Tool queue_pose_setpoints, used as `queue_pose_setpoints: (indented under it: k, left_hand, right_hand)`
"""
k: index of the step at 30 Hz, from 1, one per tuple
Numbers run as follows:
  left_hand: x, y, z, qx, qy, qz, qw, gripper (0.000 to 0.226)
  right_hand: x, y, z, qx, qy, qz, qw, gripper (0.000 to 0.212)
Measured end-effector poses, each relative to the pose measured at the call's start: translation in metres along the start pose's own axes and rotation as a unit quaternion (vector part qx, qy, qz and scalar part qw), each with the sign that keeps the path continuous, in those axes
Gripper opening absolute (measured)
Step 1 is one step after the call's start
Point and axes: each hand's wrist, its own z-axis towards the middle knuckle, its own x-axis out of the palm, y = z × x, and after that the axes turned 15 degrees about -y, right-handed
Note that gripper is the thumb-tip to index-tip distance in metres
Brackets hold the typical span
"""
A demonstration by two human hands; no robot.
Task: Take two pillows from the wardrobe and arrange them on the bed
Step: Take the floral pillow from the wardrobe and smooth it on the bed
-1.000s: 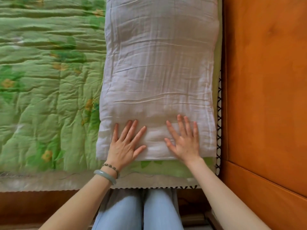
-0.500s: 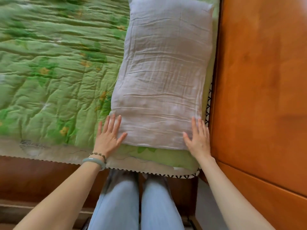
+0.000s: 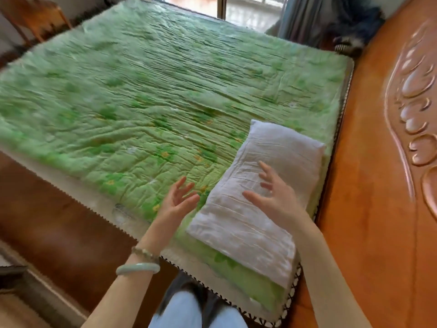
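At the four o'clock corner of the bed (image 3: pixel 78 189), close beside the carved wooden headboard (image 3: pixel 378 197), one white pillow (image 3: pixel 246 226) lay flat on the green flowered quilt (image 3: pixel 142 102). Its long side ran alongside the headboard, and its near end stopped short of the bed's edge.

The person stood at six o'clock, knees in pale jeans (image 3: pixel 186 311) against the bed. The right hand (image 3: pixel 276 197) hung over the middle of the pillow, fingers (image 3: pixel 264 166) straight and spread apart, gripping nothing. From where I stood I could not tell whether the palm touched the cloth. The left hand (image 3: pixel 177 204) was just off the pillow's nine o'clock edge, above the quilt, palm turned toward the pillow. Its fingers (image 3: pixel 182 184) were loose and apart, and it held nothing. A pale green bangle (image 3: pixel 138 268) and a string of beads (image 3: pixel 145 252) sat on that wrist.

A window (image 3: pixel 248 8) showed at twelve o'clock, and a wooden chair (image 3: pixel 30 17) at ten. Most of the far side looked blurred.
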Motion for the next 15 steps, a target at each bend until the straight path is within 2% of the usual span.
queue_pose_setpoints:
  k: [3, 6, 9, 12, 15]
  left_hand:
    - [-0.029, -0.044, -0.022, 0.125, -0.068, -0.059, 0.988, 0.075]
    - [-0.062, -0.081, -0.05, 0.207, -0.131, -0.074, 0.967, 0.079]
    - [-0.099, -0.101, -0.076, 0.241, -0.203, -0.081, 0.946, 0.104]
    - [-0.15, -0.101, -0.103, 0.253, -0.288, -0.084, 0.92, 0.098]
    - [-0.196, -0.093, -0.133, 0.266, -0.367, -0.038, 0.891, 0.106]
  right_hand:
    - [0.012, 0.05, 0.001, -0.085, 0.036, 0.088, 0.992, 0.086]
    - [0.037, 0.096, 0.004, -0.121, 0.097, 0.153, 0.976, 0.093]
    - [0.072, 0.134, 0.007, -0.154, 0.157, 0.188, 0.957, 0.096]
    - [0.117, 0.169, 0.004, -0.187, 0.23, 0.208, 0.932, 0.095]
    - [0.166, 0.2, -0.006, -0.206, 0.303, 0.213, 0.906, 0.093]
